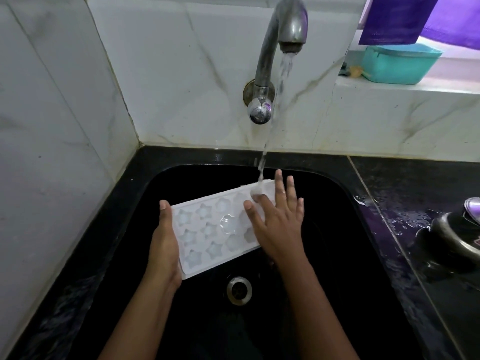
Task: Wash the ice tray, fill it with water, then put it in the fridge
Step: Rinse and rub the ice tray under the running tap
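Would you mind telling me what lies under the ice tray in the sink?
Below the ice tray shows only the black sink and its metal drain near the front edge. The tray covers the basin directly beneath it and the fingers of the left hand.

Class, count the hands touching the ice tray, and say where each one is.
2. The left hand grips the left end of the ice tray; the right hand lies flat, fingers straight, on its right part. No other hand shows.
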{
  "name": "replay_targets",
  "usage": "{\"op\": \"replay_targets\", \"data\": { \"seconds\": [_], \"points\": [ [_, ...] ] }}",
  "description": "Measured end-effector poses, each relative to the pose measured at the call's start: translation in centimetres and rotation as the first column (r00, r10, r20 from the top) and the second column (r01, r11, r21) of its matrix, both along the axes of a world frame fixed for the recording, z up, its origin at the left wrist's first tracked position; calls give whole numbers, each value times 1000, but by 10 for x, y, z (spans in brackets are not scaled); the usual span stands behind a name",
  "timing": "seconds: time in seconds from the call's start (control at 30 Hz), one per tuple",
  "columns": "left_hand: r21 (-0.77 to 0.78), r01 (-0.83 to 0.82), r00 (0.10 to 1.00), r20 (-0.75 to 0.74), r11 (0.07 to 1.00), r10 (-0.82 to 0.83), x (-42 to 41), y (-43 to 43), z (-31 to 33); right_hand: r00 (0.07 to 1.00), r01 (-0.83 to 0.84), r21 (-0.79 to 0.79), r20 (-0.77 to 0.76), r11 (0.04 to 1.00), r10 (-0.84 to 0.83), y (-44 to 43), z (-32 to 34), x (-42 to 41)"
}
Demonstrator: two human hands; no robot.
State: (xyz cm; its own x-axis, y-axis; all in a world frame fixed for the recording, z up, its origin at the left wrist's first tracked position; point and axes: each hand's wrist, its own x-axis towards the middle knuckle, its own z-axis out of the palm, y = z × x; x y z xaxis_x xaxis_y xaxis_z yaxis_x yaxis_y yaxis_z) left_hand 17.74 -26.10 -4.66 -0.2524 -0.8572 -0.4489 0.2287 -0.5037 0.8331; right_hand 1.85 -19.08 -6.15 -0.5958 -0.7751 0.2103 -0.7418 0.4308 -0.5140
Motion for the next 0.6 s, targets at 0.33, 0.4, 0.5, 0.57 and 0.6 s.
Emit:
{"op": "replay_targets", "data": {
  "seconds": [0.33,0.4,0.5,0.57,0.6],
  "points": [
    [14,40,999,-9,999,-40,1,-1,-3,997,62,-28,-50,998,-63,0,-1,0],
    [24,55,998,-11,998,-55,-1,0,-2,992,94,-32,-87,995,-96,-2,-3,7],
    [37,19,1000,-6,999,-19,0,-1,-2,999,-4,-6,-43,1000,3,-4,-3,12],
    [24,-14,1000,4,1000,13,1,-2,-2,1000,-26,-50,-15,998,25,-1,-1,4],
    [19,-26,1000,1,999,26,2,-2,-1,1000,5,-101,-8,995,-6,1,0,-1]
  ]
}}
